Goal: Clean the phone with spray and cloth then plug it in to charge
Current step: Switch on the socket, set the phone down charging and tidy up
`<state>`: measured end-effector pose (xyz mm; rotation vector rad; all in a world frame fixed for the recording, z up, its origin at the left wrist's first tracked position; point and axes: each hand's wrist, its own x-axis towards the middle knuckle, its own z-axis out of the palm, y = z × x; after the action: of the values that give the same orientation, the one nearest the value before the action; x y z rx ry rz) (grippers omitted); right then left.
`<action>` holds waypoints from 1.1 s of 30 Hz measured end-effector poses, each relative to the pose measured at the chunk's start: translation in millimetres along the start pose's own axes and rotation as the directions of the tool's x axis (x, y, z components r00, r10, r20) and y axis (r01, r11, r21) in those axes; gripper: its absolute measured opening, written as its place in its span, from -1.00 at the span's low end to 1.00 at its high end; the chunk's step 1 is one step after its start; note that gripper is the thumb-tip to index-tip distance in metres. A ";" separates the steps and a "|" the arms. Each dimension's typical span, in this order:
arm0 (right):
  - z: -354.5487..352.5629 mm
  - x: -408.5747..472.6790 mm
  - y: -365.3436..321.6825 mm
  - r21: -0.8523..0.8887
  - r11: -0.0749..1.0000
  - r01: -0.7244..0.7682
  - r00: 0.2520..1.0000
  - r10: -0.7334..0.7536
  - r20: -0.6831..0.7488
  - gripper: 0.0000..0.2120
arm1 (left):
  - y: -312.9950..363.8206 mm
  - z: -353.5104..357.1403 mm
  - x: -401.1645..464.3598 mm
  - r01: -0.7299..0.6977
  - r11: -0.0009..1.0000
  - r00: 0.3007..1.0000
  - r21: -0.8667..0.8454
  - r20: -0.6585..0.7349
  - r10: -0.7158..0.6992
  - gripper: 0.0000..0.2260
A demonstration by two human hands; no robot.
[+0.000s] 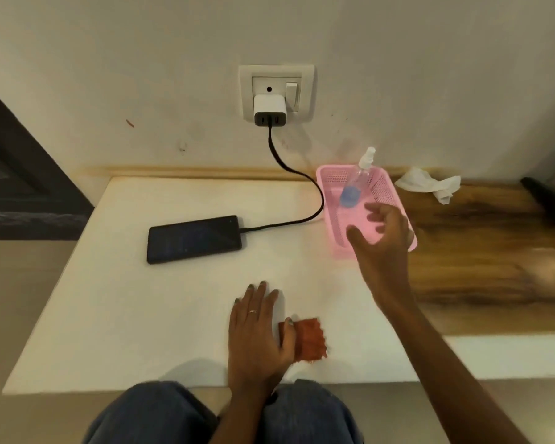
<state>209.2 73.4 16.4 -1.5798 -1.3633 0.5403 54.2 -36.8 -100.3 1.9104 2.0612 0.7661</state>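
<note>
Right hand (pixel 380 233) blurred, hiding the pink basket's (pixel 334 177) near corner; dark object (pixel 545 197) cut off right

Warm dim light, motion-blurred right hand (pixel 382 238)
</note>
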 end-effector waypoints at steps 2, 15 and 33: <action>-4.9 -41.5 5.1 0.001 0.996 -0.085 0.986 0.084 0.145 -0.70 | 1.6 -1.2 -0.2 0.012 1.000 1.000 0.002 0.012 -0.012 -0.49; 8.8 -110.1 51.7 -0.383 0.910 -0.157 0.845 0.324 0.425 -0.78 | 3.7 -4.5 1.0 0.052 0.999 0.997 0.014 0.051 -0.052 -0.41; -16.9 -95.3 27.7 0.316 0.714 -0.625 0.752 0.441 0.491 -0.85 | 4.8 -1.5 0.6 0.055 0.998 0.998 -0.029 0.017 -0.054 -0.48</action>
<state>210.3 -19.3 -22.7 -1.4942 -0.8911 1.5036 57.5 -36.4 -96.5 1.8312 2.0717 0.7623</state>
